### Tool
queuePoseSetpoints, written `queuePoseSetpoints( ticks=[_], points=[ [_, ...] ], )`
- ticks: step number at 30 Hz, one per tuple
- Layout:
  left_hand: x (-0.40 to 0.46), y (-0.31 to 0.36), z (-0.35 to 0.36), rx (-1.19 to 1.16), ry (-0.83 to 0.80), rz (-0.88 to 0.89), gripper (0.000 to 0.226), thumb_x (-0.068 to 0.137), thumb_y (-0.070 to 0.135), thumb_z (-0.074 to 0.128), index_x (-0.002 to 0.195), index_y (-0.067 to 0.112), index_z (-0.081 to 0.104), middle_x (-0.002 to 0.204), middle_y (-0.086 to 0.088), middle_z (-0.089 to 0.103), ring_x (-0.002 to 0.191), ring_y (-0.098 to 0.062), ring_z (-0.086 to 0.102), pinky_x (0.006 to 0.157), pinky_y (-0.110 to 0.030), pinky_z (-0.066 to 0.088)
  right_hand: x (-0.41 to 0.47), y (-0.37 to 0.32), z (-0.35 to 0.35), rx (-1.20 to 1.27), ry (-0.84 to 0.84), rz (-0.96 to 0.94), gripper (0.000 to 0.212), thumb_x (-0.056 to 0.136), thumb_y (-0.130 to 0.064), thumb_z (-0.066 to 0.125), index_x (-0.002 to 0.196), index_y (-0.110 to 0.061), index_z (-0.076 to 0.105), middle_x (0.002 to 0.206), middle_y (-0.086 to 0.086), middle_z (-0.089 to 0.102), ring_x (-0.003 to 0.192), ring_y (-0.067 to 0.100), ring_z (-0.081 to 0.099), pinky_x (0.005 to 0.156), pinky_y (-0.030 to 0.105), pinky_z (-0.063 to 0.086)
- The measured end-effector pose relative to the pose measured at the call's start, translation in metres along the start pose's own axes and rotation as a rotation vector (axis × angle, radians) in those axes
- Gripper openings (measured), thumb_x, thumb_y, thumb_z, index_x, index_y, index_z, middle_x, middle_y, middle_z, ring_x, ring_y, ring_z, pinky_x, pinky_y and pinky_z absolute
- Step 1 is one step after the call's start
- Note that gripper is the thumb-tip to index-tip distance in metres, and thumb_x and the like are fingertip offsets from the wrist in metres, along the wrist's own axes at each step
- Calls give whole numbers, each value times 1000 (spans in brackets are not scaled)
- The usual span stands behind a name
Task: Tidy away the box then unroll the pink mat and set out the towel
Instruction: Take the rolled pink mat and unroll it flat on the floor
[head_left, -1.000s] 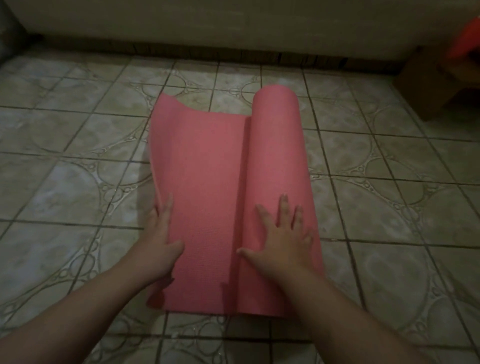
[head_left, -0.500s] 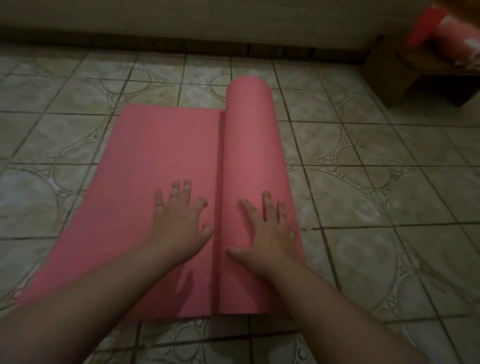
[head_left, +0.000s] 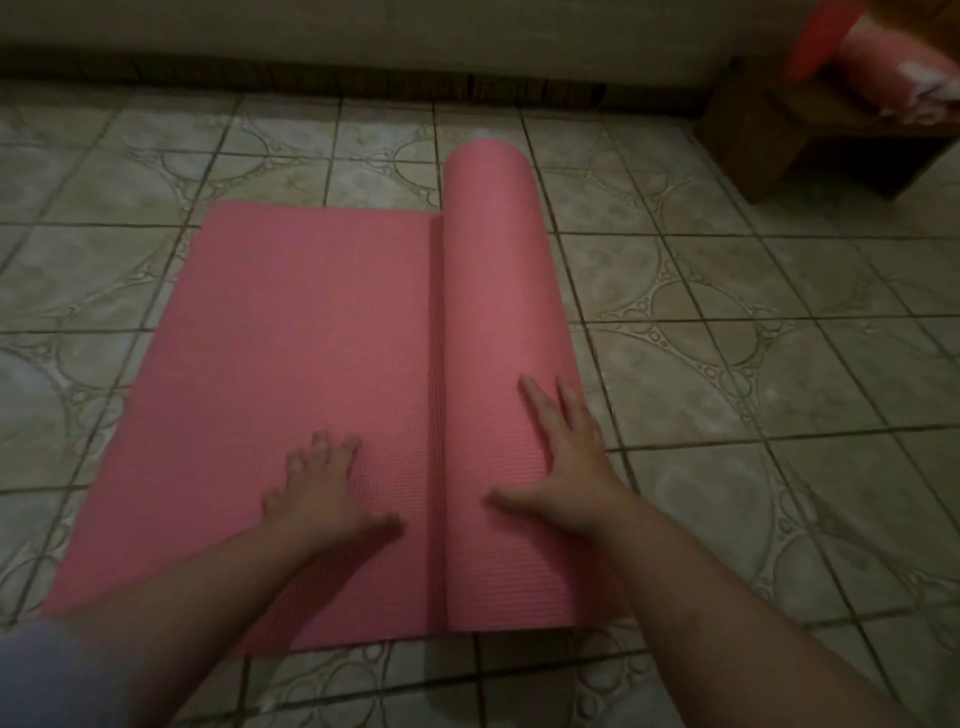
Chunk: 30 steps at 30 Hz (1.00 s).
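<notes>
The pink mat (head_left: 291, 364) lies partly unrolled on the tiled floor, its flat part spreading to the left. The rolled part (head_left: 498, 312) stands as a thick cylinder along the flat part's right side. My left hand (head_left: 322, 488) rests flat on the unrolled surface, fingers spread, just left of the roll. My right hand (head_left: 566, 457) lies palm down on top of the roll near its near end, fingers apart. A pink and white bundle, perhaps the towel (head_left: 893, 67), sits at the top right on a low wooden piece. No box shows clearly.
Patterned beige floor tiles (head_left: 753, 415) surround the mat. A low wooden bench or shelf (head_left: 779, 135) stands at the top right with something red (head_left: 810, 41) on it. A wall with a dark base strip (head_left: 363, 73) runs along the far side.
The roll has moved right and more of the mat lies flat. My left hand went from the mat's left edge onto the flat surface; my right hand stayed on the roll.
</notes>
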<state>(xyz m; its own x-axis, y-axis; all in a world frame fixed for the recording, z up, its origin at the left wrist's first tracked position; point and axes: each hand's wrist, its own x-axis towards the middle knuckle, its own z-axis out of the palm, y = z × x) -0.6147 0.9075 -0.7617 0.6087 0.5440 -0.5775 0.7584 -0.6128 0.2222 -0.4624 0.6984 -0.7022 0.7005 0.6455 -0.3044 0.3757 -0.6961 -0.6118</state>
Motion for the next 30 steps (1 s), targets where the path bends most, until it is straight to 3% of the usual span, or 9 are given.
queuePoseSetpoints(
  ticks=[3,5,8,14,19,24,27,30],
  points=[
    [-1,3,5,125,13,-23,136,47,80,67,147,36,-15,158,-5,-19,146,-35,-5,112,-59,19,6,13,-14,238,126,63,109,52,-50,87,142,-49,25,158,2,5,143,16,13,115,33,15],
    [0,6,6,141,7,-33,136,47,79,68,145,39,-17,158,-6,-19,145,-37,-4,110,-60,21,8,22,-16,504,157,141,121,42,-52,87,145,-37,25,151,4,28,133,16,35,113,35,28],
    [2,10,4,131,-24,-52,135,49,74,73,144,43,-18,157,-8,-21,145,-40,-5,109,-62,22,8,30,-12,726,97,193,135,31,-48,91,146,-39,20,140,-3,46,115,12,55,96,34,46],
    [3,11,3,125,-38,-70,134,50,69,76,144,43,-16,157,-8,-21,144,-41,-6,109,-63,23,9,37,-13,760,96,230,132,34,-39,92,146,-39,22,135,-5,48,108,5,56,88,30,47],
    [1,-9,-4,115,-17,-79,133,51,66,78,145,44,-13,158,-9,-19,144,-42,-4,111,-60,24,7,26,-4,758,78,224,127,38,-35,92,145,-37,24,134,-3,51,113,14,57,98,40,48],
    [-10,-47,-12,115,-25,-112,136,50,65,79,146,40,-13,157,-17,-16,143,-46,0,113,-55,23,7,-3,20,788,1,215,121,44,-34,94,141,-47,23,117,-18,55,95,0,61,66,15,51],
    [-18,-81,-22,146,-28,-145,137,50,65,79,147,35,-13,156,-22,-12,143,-45,7,116,-48,22,5,-25,44,781,-25,211,124,38,-44,93,138,-54,20,116,-19,53,100,7,61,84,33,53],
    [-23,-111,-32,162,-32,-188,139,50,65,79,148,31,-13,156,-24,-9,142,-44,14,116,-39,23,1,-45,70,792,-32,193,125,35,-47,92,136,-57,19,119,-16,56,101,9,62,91,40,52]
  ],
)
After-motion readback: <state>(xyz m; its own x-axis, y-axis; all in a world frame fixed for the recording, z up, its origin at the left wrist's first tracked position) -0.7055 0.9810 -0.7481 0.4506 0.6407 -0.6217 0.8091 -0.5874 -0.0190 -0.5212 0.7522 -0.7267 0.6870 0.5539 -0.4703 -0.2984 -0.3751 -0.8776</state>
